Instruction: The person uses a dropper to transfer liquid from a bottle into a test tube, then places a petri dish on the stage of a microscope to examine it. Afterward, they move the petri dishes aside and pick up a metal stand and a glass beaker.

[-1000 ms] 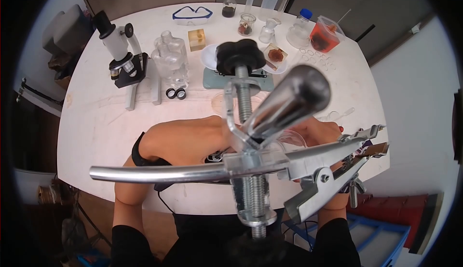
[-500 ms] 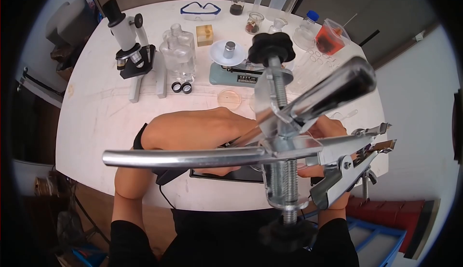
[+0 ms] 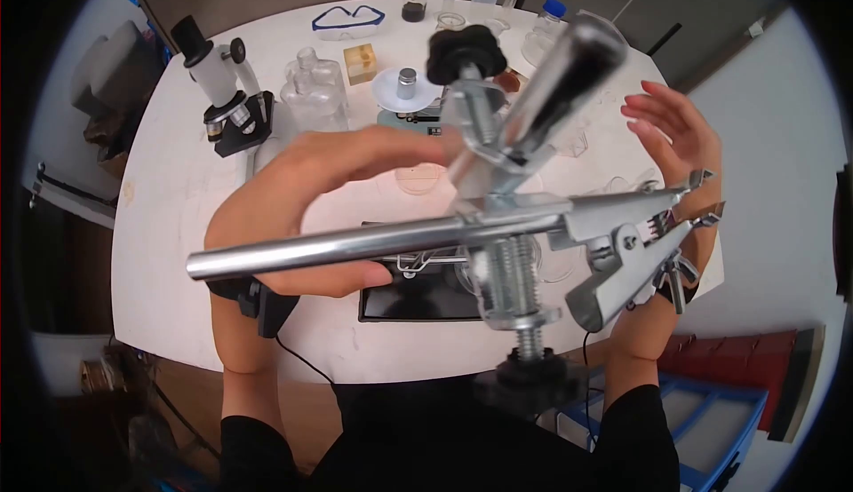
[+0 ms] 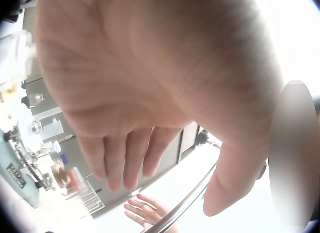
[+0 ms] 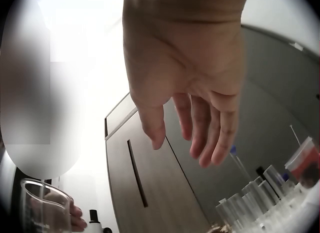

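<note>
A lab stand's upright metal rod (image 3: 569, 83) rises close to the head camera. On it sits a clamp holder with a black knob (image 3: 464, 52) and a metal clamp (image 3: 613, 252), its arm crossing in front of both hands. My left hand (image 3: 302, 172) arches left of the rod above the black base (image 3: 418, 301), thumb apart from the fingers; in the left wrist view its palm (image 4: 150, 68) holds nothing. Raised at the right, my right hand (image 3: 680, 137) has relaxed fingers and nothing in them. A glass beaker (image 5: 45, 208) shows low in the right wrist view.
A microscope (image 3: 222, 92) and clear bottles (image 3: 315, 92) stand at the left. Behind the stand are a balance (image 3: 404, 119) bearing a small metal weight (image 3: 406, 83), and a petri dish (image 3: 419, 179). Safety glasses (image 3: 348, 19) and a blue-capped bottle (image 3: 553, 12) sit farther back.
Both hands were low near the stand's base, close together. Now they are apart: the right has lifted outward to the right, and the left has opened out and risen. The head view has shifted too.
</note>
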